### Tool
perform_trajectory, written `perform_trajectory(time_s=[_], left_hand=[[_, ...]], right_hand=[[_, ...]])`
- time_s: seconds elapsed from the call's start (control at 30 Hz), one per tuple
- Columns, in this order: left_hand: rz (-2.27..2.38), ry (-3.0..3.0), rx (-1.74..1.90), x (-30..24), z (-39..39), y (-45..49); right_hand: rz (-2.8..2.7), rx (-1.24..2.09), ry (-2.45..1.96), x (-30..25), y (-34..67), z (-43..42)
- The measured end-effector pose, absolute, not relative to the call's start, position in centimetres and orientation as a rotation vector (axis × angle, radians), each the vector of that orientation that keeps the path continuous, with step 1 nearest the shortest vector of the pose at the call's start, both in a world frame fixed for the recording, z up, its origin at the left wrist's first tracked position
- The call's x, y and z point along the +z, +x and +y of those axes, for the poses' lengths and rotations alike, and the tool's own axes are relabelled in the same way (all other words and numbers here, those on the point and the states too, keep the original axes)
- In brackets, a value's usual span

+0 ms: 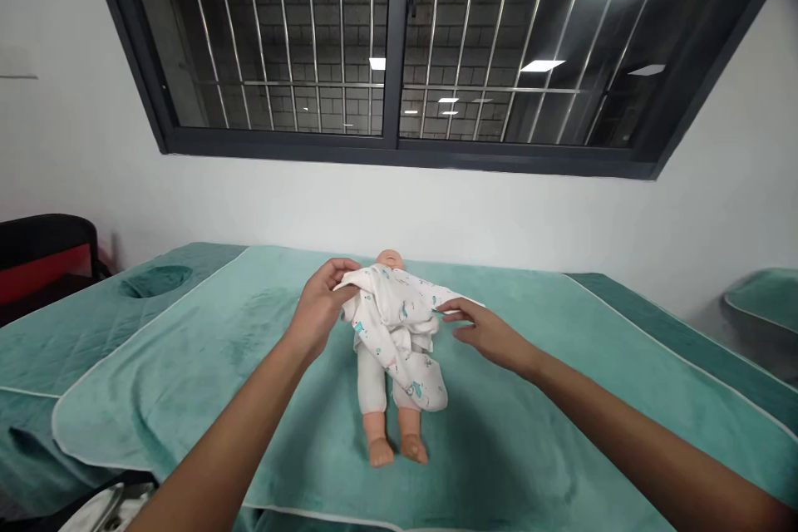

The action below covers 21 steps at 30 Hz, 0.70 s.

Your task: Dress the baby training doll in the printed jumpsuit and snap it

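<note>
A baby doll [387, 259] lies on its back on a teal towel [187, 366], feet toward me. A white printed baby garment [399, 324] covers its body. My left hand [321, 303] pinches the garment's edge at the doll's left shoulder side and lifts it slightly. My right hand [486, 332] rests on the garment's other edge, with thumb and forefinger closed on the cloth and the other fingers extended.
The towel covers a padded teal table [37, 341] with a face hole [155, 280] at the far left. A black and red chair [43, 253] stands at the left. A barred dark window [399, 41] fills the wall. Another teal bed [764, 295] is at the right.
</note>
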<state>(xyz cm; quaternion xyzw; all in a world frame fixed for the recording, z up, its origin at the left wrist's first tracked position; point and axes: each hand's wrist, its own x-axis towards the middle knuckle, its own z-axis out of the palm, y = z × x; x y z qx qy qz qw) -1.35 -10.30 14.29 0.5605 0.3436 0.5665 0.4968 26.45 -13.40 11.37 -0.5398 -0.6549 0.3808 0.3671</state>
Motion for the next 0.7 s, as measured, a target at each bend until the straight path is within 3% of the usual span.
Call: perform_trajectory(time_s=[0.27, 0.43, 0.53, 0.7], left_hand=[[0.47, 1.865, 1.193, 18.8, -14.2, 0.4], [0.714, 2.0, 1.626, 20.2, -14.9, 0.5], [0.905, 1.807, 1.681, 20.3, -14.7, 0.3], [0.923, 1.731, 1.357, 20.2, -14.6, -1.0]], right_hand=[[-1.924, 0.758, -0.876, 18.2, 19.8, -16.0], [-1.911, 0.645, -0.919, 19.5, 17.7, -15.9], [-1.895, 0.803, -0.982, 19.3, 17.8, -15.3], [-1.674, 1.325, -0.723, 19.0, 19.2, -15.0]])
